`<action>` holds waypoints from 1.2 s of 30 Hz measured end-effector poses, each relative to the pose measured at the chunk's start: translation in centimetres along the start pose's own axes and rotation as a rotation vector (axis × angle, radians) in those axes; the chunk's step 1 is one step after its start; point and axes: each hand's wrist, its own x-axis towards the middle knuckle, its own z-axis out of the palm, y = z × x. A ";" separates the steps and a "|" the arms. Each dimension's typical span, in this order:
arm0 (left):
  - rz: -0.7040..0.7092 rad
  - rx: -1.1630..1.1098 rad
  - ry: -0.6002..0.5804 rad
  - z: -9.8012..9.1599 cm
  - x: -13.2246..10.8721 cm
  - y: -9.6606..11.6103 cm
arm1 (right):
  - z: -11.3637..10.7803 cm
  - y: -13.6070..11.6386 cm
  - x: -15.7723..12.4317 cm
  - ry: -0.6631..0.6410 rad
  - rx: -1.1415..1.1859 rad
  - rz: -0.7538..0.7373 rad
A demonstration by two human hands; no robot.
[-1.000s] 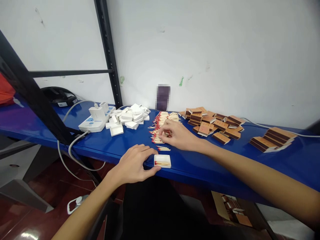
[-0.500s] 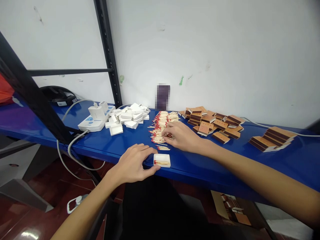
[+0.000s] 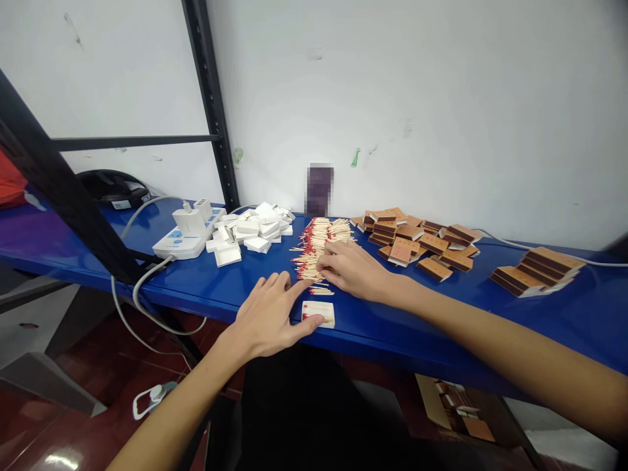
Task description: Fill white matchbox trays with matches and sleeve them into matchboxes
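Observation:
A small white matchbox tray [image 3: 320, 306] with a few red-headed matches in it lies near the shelf's front edge. My left hand [image 3: 269, 320] is open beside it, thumb reaching over the tray and index finger stretched towards the loose matches. Behind the tray, a heap of red-tipped matches [image 3: 314, 245] runs back towards the wall. At the heap's near right side, my right hand [image 3: 356, 269] has its fingers curled together on matches; its fingertips are partly hidden. A few stray matches [image 3: 321, 292] lie between heap and tray.
White empty trays [image 3: 260, 226] are piled left of the matches. Orange-brown matchbox sleeves [image 3: 407, 235] lie heaped on the right, with a stacked group [image 3: 537, 271] farther right. A power strip [image 3: 181, 243] sits by the black shelf post [image 3: 210, 98].
My left thumb has moved from the tray's edge over its inside, and the index finger has shifted away from its rim towards the heap. My right hand stays at the matches, fingers drawn in slightly.

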 end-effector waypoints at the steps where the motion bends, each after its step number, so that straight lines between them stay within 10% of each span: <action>1: -0.002 -0.001 -0.001 0.0 0.0 0.0 | 0.0 0.0 0.0 0.000 -0.002 -0.002; 36: 0.028 -0.100 -0.002 -0.1 0.0 -0.4 | 0.1 -1.2 -2.5 0.227 0.398 -0.015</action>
